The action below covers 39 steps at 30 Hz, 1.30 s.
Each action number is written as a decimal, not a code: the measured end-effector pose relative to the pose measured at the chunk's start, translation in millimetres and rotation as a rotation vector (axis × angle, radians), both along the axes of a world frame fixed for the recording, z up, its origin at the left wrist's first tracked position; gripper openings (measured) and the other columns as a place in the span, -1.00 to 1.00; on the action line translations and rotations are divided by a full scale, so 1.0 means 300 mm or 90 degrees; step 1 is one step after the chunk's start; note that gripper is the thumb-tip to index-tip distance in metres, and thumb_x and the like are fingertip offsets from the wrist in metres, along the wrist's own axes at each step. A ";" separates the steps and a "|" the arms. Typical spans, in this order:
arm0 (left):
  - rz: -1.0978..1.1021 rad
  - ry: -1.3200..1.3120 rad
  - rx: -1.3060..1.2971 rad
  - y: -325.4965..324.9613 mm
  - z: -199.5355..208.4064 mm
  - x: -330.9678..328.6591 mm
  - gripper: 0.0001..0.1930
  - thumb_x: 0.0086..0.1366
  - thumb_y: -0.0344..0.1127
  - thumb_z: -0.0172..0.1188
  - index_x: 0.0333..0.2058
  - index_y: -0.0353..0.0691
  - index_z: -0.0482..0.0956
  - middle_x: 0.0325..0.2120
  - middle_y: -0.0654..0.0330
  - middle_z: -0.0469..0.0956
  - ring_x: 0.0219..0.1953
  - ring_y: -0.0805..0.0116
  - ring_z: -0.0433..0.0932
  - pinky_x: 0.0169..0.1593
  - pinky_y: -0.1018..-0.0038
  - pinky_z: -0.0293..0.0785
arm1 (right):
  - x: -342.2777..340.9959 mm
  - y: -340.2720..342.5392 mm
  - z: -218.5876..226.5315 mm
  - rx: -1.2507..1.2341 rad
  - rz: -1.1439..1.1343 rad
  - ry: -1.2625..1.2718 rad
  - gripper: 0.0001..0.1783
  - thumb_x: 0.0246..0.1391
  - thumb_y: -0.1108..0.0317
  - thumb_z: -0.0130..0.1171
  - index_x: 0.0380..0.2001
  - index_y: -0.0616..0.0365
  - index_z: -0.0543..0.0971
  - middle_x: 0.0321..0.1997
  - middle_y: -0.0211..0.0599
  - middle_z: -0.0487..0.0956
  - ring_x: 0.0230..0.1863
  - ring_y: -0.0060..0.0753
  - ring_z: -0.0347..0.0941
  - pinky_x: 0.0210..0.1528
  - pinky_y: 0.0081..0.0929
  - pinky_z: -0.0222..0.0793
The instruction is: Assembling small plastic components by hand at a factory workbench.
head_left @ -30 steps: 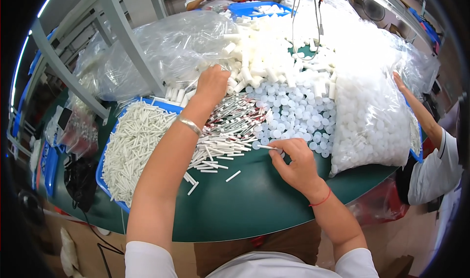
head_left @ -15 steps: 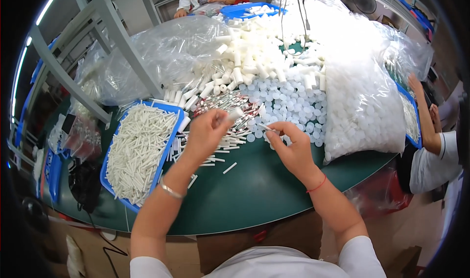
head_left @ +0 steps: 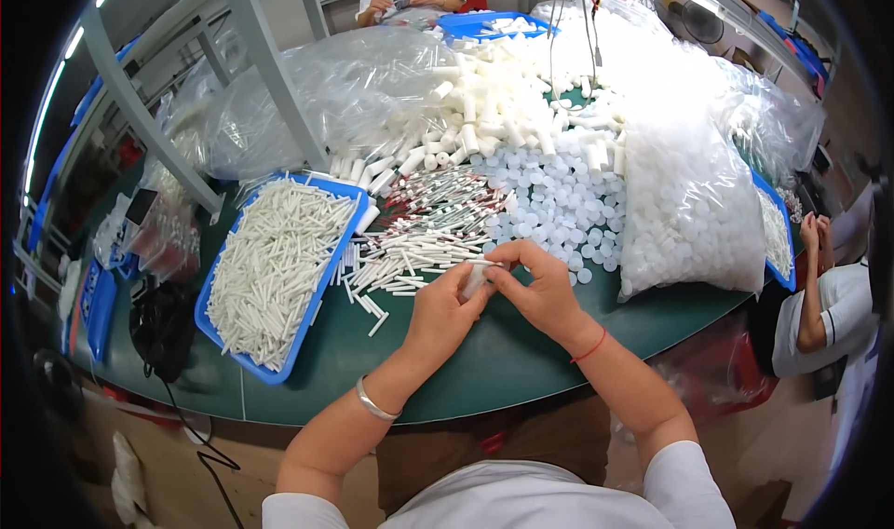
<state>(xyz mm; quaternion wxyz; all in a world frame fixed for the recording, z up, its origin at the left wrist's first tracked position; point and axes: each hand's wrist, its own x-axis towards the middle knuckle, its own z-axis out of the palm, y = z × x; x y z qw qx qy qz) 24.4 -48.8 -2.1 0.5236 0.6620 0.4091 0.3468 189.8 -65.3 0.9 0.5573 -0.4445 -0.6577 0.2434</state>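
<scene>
My left hand (head_left: 438, 313) is closed round a short white cylinder (head_left: 473, 280), held upright just above the table's near part. Against it comes my right hand (head_left: 545, 294), its thumb and fingers pinched together at the cylinder's upper end. A thin white piece seems to show between those right fingertips, mostly hidden. Just beyond both hands lies a heap of thin white sticks (head_left: 410, 252), with red-and-silver tipped pieces (head_left: 438, 198) behind them. Frosted, translucent round caps (head_left: 559, 208) are spread to the right of that heap.
A blue tray (head_left: 349, 228) full of white sticks stands at left, beside a grey metal frame (head_left: 270, 63). White cylinders (head_left: 484, 110) are piled farther back. A large clear bag of caps (head_left: 675, 212) stands at right. Other people sit at the far side and the right.
My hands, apart half a second ago, have come together: the left moved right and nearer with the cylinder, and the right brought its thin white piece to the cylinder's top.
</scene>
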 end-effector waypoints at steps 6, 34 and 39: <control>0.008 -0.209 -0.200 0.014 0.010 -0.026 -0.66 0.33 -0.24 0.15 -0.05 -0.40 0.45 -0.36 0.17 0.60 -0.55 0.59 0.45 -0.48 0.65 0.40 | 0.007 0.007 -0.001 -0.017 0.003 -0.029 -0.83 0.01 0.52 0.26 -0.27 0.25 0.59 -0.32 -0.25 0.58 -0.34 -0.46 0.53 -0.27 -0.55 0.45; -0.059 0.075 -0.248 0.039 0.048 -0.094 -0.70 0.19 -0.36 0.13 -0.13 -0.39 0.42 -0.48 0.24 0.54 -0.58 0.64 0.32 -0.51 0.66 0.24 | 0.051 -0.009 0.007 0.067 0.180 -0.304 -0.50 -0.08 0.42 0.33 0.02 0.09 0.53 -0.21 -0.31 0.60 -0.31 -0.26 0.46 -0.24 -0.39 0.42; -0.072 -0.029 -0.261 0.048 0.019 -0.095 -0.69 0.30 -0.34 0.11 -0.05 -0.32 0.32 -0.34 0.20 0.52 -0.50 0.63 0.31 -0.46 0.67 0.24 | 0.068 0.001 0.016 0.015 0.151 -0.341 -0.60 -0.10 0.42 0.36 -0.11 0.17 0.58 -0.27 -0.25 0.60 -0.35 -0.21 0.47 -0.25 -0.38 0.43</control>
